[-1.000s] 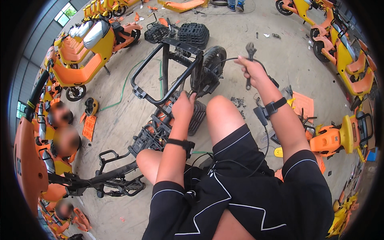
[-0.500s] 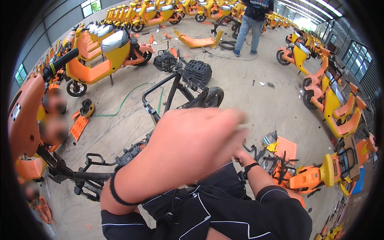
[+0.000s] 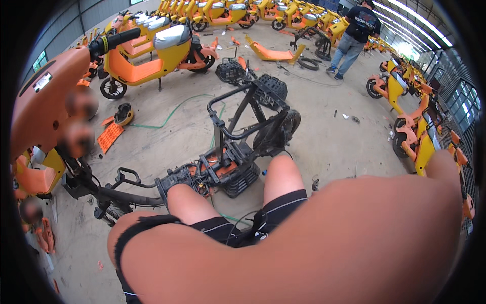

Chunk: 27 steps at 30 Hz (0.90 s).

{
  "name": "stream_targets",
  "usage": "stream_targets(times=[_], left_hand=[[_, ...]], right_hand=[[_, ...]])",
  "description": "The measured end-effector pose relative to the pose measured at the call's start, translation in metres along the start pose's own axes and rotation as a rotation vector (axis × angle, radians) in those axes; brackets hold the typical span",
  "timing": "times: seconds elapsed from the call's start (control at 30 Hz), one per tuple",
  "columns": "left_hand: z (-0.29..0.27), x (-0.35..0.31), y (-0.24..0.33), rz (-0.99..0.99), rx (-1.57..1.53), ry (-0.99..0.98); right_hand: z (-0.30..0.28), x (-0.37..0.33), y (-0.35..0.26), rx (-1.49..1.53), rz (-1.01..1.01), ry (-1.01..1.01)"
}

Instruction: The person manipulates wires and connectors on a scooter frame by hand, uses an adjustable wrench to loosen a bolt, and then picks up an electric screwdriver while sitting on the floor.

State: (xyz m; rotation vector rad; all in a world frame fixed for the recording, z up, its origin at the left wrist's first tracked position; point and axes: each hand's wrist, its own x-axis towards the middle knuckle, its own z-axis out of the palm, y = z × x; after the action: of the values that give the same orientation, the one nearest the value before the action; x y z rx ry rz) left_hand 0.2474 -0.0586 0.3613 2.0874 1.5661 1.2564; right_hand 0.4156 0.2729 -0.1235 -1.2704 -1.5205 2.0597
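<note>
Frame (image 3: 219,147) ahead-left of left hand (image 3: 349,228)

On the floor (image 3: 329,137), the frame's long axis is slanted from near left to far right. The fingers' opening and hold cannot be told; no right hand is shown.

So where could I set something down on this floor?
Mostly bare floor lies between the rear wheel and right-hand scooters; another patch, between the ribbed panel and frame. The left edge and far scooter rows are crowded.
</note>
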Motion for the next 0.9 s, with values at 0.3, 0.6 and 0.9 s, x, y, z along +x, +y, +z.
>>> stream_targets(times=[0.3, 0.6, 0.9], left_hand=[[-0.016, -0.102, -0.16, -0.689, -0.574, 0.684], [0.116, -0.216, -0.428, -1.15, -1.303, 1.163], [0.119, -0.249, -0.445, -0.97, -1.112, 1.48]], right_hand=[[-0.037, 0.051, -0.032, 0.177, 0.008, 0.383], [0.163, -0.016, -0.165, -0.207, -0.113, -0.255], [0.293, 0.051, -0.081, -1.291, -0.411, -0.829]])
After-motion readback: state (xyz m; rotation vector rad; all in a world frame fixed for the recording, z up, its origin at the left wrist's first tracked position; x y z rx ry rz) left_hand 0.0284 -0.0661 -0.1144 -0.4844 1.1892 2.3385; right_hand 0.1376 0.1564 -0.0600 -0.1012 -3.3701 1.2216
